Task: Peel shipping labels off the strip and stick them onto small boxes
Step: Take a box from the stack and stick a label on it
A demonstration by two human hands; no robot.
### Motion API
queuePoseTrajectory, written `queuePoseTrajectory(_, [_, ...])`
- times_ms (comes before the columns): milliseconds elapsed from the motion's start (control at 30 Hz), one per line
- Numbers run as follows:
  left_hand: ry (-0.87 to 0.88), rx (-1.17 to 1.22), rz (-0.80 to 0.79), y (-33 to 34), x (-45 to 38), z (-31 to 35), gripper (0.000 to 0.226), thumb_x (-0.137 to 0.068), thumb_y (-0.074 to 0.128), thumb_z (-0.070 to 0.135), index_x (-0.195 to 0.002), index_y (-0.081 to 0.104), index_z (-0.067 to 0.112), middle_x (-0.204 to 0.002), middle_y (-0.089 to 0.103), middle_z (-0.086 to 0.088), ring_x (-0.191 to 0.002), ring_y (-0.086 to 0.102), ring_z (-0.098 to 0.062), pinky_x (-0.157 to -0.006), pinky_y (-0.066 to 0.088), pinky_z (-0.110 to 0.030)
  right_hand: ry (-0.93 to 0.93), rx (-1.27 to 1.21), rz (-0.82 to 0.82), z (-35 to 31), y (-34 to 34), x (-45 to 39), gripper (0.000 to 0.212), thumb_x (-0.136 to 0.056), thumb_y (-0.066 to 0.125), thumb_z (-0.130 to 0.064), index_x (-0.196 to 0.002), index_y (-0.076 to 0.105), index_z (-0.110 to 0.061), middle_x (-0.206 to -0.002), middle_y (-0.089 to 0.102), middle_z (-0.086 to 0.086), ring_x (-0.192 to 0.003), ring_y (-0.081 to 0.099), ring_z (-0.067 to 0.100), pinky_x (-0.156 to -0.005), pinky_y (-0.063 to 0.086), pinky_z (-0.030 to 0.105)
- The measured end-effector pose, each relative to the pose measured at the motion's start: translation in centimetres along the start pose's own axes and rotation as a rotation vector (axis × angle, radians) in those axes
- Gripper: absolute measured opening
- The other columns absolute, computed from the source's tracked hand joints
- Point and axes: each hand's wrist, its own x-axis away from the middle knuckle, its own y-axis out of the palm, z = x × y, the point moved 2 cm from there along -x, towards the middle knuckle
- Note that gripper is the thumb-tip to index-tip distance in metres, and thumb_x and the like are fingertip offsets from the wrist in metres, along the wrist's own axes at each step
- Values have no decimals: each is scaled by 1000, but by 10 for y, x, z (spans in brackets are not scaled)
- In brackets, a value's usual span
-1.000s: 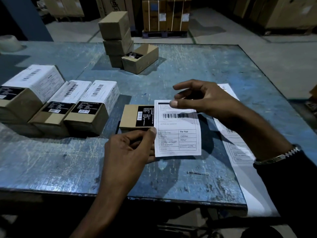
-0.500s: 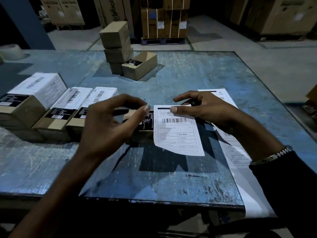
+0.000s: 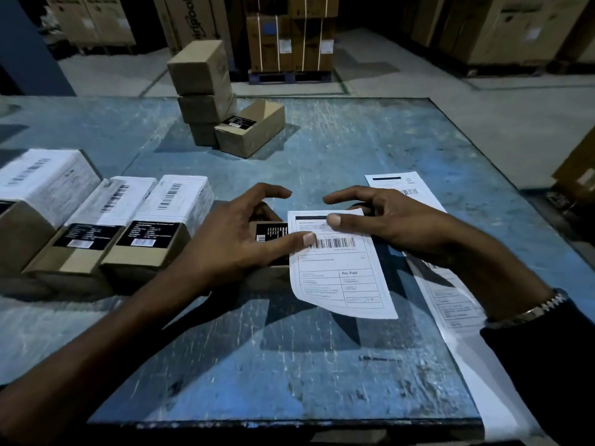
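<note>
Three labelled boxes (image 3: 106, 217) done at left, both hands (image 3: 244, 233) spread, thumbs pressing a label (image 3: 338, 272) onto the fourth box (image 3: 269, 233); plain stack (image 3: 203, 91) and strip (image 3: 450, 284) left.
</note>
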Motion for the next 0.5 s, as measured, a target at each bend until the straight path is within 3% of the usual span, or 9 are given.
queuePoseTrajectory(100, [-9, 89, 83, 5, 8, 3, 63, -76, 81, 70, -130, 60, 45, -97, 77, 16, -96, 73, 1, -81, 56, -28, -4, -5, -128, 1, -2, 5, 72, -84, 85, -27, -149, 55, -37, -116, 81, -6, -108, 77, 14, -89, 61, 28])
queuePoseTrajectory(200, [-33, 173, 104, 7, 11, 7, 57, -77, 82, 61, -128, 62, 42, -95, 78, 16, -93, 74, 2, -68, 50, -11, -18, -54, -164, 4, -1, 5, 77, -81, 85, -15, -149, 54, -32, -123, 80, 0, -114, 76, 19, -92, 62, 31])
queuePoseTrajectory(333, [-46, 244, 112, 6, 12, 9, 51, -82, 84, 50, -127, 63, 37, -93, 79, 12, -87, 77, -4, -66, 53, -13, -23, -220, -77, 9, -4, 2, 59, -88, 76, -21, -145, 61, -26, -115, 81, 14, -108, 79, 26, -82, 62, 29])
queuePoseTrajectory(400, [-54, 264, 120, 7, 13, 9, 49, -83, 84, 47, -126, 63, 35, -93, 80, 8, -85, 78, -6, -64, 53, -14, -36, -229, -43, 9, -4, 2, 50, -92, 73, -30, -141, 65, -27, -115, 80, 18, -111, 78, 26, -90, 61, 31])
queuePoseTrajectory(500, [-64, 239, 146, 6, 13, 9, 47, -84, 83, 47, -125, 64, 36, -93, 80, 6, -82, 78, -7, -63, 57, -21, -49, -178, -87, 10, -4, 4, 55, -91, 70, -33, -145, 61, -30, -116, 82, 6, -111, 77, 19, -86, 60, 23])
